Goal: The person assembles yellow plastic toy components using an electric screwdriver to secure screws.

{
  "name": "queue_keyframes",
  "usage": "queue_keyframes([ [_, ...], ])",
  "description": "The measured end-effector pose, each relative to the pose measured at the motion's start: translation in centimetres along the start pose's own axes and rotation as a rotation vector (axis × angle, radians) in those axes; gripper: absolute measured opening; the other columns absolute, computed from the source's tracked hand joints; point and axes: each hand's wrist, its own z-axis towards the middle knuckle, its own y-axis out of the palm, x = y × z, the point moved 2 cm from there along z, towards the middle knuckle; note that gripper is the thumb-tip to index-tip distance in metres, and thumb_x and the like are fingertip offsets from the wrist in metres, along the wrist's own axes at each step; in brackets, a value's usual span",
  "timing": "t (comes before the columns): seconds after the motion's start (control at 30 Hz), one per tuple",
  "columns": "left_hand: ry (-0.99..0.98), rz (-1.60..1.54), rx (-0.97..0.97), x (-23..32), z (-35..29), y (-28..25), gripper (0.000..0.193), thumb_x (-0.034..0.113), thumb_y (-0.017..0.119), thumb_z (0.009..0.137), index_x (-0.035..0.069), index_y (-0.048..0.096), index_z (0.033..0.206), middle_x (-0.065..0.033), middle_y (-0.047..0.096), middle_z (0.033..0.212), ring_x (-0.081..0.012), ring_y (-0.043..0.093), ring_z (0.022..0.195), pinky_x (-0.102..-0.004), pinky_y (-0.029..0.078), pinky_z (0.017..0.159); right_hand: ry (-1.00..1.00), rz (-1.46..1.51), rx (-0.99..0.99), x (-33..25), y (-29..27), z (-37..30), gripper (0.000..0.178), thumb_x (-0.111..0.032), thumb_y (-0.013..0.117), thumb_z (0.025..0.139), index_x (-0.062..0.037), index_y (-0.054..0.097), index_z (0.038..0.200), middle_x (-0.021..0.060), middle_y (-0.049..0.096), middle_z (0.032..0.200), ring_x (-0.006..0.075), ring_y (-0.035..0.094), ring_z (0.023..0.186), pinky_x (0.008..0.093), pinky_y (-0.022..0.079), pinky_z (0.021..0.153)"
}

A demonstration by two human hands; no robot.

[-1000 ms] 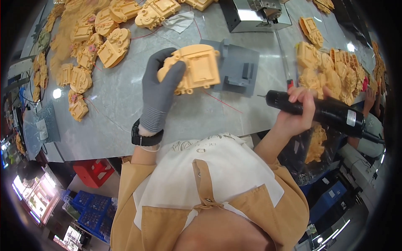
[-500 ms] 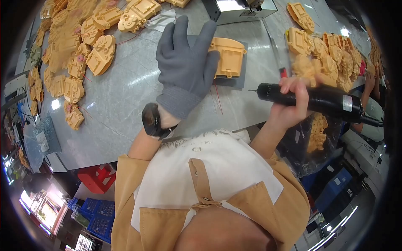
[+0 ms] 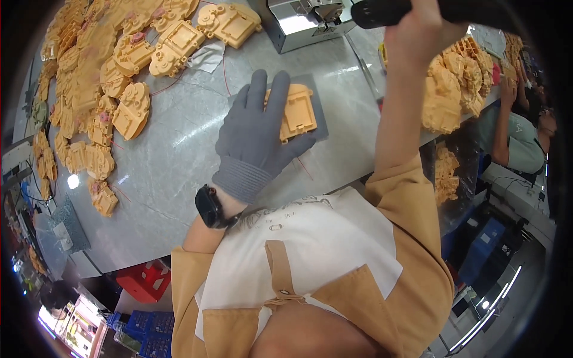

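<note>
My left hand [image 3: 253, 131], in a grey glove, lies over the left side of a yellow plastic housing [image 3: 300, 116]. Its fingers reach along the part and the thumb rests at the lower corner, holding it on a dark grey pad [image 3: 321, 113]. A thin red wire trails from the housing's near edge. At the upper right, my bare right hand [image 3: 421, 33] is wrapped around a black electric screwdriver [image 3: 373, 13]. The driver's front end is beside a metal box-shaped machine [image 3: 304, 27]; its bit cannot be made out.
Many yellow housings [image 3: 83, 77], some with red wires, crowd the table's left side. More yellow parts [image 3: 444, 95] are piled at right. A crumpled white paper [image 3: 207, 56] lies near the machine. A red stool [image 3: 143, 280] stands below the table. Another person [image 3: 516, 137] is at far right.
My right hand has carried the screwdriver up and away from me, to the metal machine. My left hand remains on the housing. The whole view has shifted, showing more of the machine.
</note>
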Motion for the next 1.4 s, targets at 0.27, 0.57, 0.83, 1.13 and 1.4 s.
queue_keyframes([
  [0.27, 0.041, 0.114, 0.069, -1.1, -0.5, -0.4, 0.093, 0.051, 0.079, 0.062, 0.005, 0.043, 0.134, -0.0263, 0.039, 0.136, -0.0457, 0.039, 0.124, -0.0548, 0.032, 0.103, 0.049, -0.031, -0.109, 2.8, 1.2, 0.5, 0.037, 0.005, 0.061, 0.079, 0.0048, 0.049, 0.114, 0.0038, 0.053, 0.062, 0.0123, 0.051, 0.047, 0.0237, 0.042, 0.049],
  [0.57, 0.108, -0.038, 0.111, -1.3, -1.0, 0.8, 0.082, 0.037, 0.083, 0.058, 0.007, 0.052, 0.128, -0.0202, 0.044, 0.133, -0.0389, 0.045, 0.121, -0.0515, 0.038, 0.101, 0.031, -0.171, -0.200, 4.4, 1.5, 0.7, 0.016, 0.006, 0.062, 0.076, 0.0017, 0.054, 0.089, 0.0031, 0.054, 0.059, 0.0115, 0.052, 0.045, 0.0236, 0.040, 0.044],
  [0.83, 0.024, -0.337, 0.077, -4.9, -2.4, 0.8, 0.090, 0.035, 0.084, 0.058, 0.006, 0.044, 0.133, -0.0175, 0.046, 0.132, -0.0385, 0.043, 0.124, -0.0523, 0.028, 0.109, 0.170, -0.195, -0.218, 4.0, -0.6, -2.1, 0.038, 0.005, 0.061, 0.075, 0.0032, 0.048, 0.111, 0.0032, 0.054, 0.060, 0.0119, 0.050, 0.045, 0.0232, 0.040, 0.046],
  [1.13, 0.052, -0.183, 0.146, -3.7, -3.0, 2.3, 0.092, 0.032, 0.085, 0.056, 0.004, 0.044, 0.132, -0.0125, 0.055, 0.125, -0.0313, 0.048, 0.122, -0.0556, 0.018, 0.112, 0.219, 0.163, -0.219, -2.4, -2.6, -6.8, 0.052, -0.001, 0.051, 0.079, 0.0001, 0.031, 0.127, 0.0066, 0.048, 0.061, 0.0158, 0.048, 0.045, 0.0346, 0.046, 0.052],
  [1.4, 0.068, -0.222, 0.162, -3.5, -3.8, 3.2, 0.089, 0.036, 0.084, 0.056, 0.007, 0.046, 0.131, -0.0083, 0.059, 0.116, -0.0282, 0.050, 0.117, -0.0583, 0.015, 0.112, 0.261, 0.156, -0.361, -5.5, -3.4, -9.2, 0.058, -0.001, 0.051, 0.079, -0.0024, 0.026, 0.132, 0.0070, 0.045, 0.061, 0.0168, 0.044, 0.046, 0.0347, 0.045, 0.049],
])
